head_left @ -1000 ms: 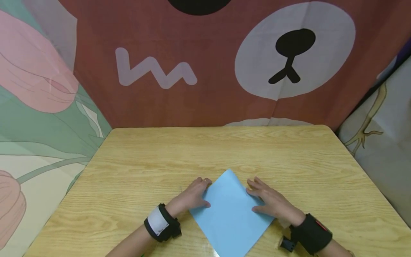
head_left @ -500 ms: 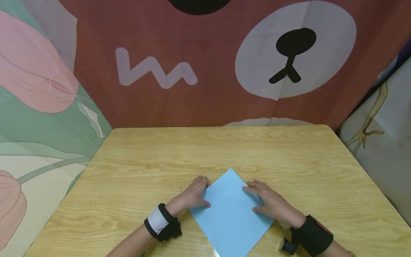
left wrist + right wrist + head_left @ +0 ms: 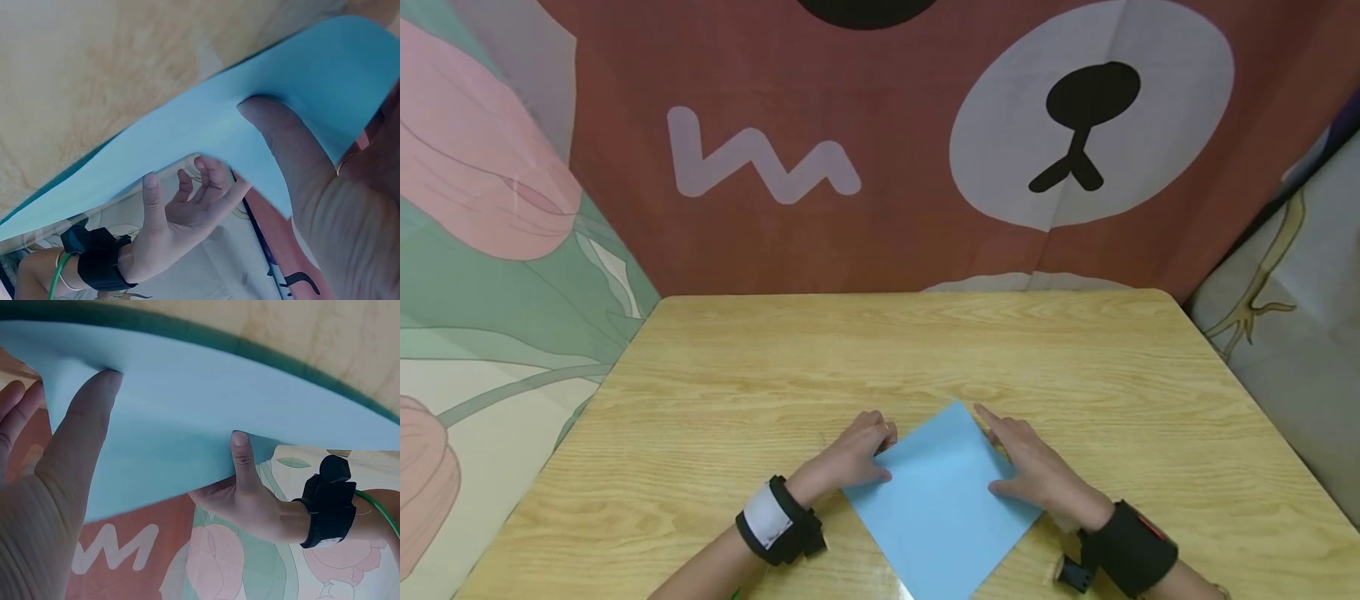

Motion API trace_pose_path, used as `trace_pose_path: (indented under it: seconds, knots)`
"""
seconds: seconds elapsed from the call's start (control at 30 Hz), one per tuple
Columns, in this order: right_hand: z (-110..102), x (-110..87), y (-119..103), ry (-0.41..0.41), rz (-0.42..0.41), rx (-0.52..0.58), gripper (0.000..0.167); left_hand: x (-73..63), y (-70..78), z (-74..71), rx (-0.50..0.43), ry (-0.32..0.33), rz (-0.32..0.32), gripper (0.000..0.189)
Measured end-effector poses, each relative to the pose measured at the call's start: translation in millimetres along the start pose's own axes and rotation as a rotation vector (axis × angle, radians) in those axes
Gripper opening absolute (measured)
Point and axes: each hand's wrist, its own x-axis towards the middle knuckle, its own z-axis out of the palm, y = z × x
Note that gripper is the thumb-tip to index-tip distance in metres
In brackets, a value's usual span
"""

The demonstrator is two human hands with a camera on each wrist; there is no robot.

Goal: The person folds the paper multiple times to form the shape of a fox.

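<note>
A light blue square sheet of paper (image 3: 943, 508) lies turned as a diamond at the table's near side, its nearest corner cut off by the frame. At its left edge my left hand (image 3: 857, 454) pinches it, thumb on top and fingers curled at the far edge. My right hand (image 3: 1037, 467) lies at the right edge, thumb resting on the paper and index finger stretched along the edge toward the far corner. The wrist views show the sheet bowed up off the table; in the right wrist view my right thumb (image 3: 94, 406) presses its face.
The wood-grain table (image 3: 775, 358) stretches away to a brown cloth (image 3: 887, 242) printed with a bear face. Each wrist wears a black strap (image 3: 1127, 546) with a small camera. Flower-printed cloth (image 3: 512, 333) hangs at the left.
The paper's far corner has shifted right and bent slightly nearer. My right index finger has moved off the paper's face to beyond its edge; the left hand stays nearly in place.
</note>
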Motion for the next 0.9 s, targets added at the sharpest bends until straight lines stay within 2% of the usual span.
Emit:
trace_pose_path:
  seconds: [0.27, 0.43, 0.67, 0.9]
  knots:
    - [2, -1.1, 2, 0.058, -0.086, -0.084, 0.066, -0.8, -0.1, -0.5, 0.036, 0.0, -0.027, 0.05]
    - [5, -5.0, 3, 0.111, -0.204, -0.184, 0.055, -2.7, -0.8, -0.1, 0.054, 0.018, -0.031, 0.044]
    - [7, -10.5, 3, 0.15, -0.329, -0.266, 0.05, -9.2, 0.9, -0.7, 0.068, 0.039, -0.032, 0.044]
    - [7, -15.0, 6, 0.167, -0.466, -0.302, 0.06, -12.2, 3.9, -2.7, 0.062, 0.013, -0.084, 0.038]
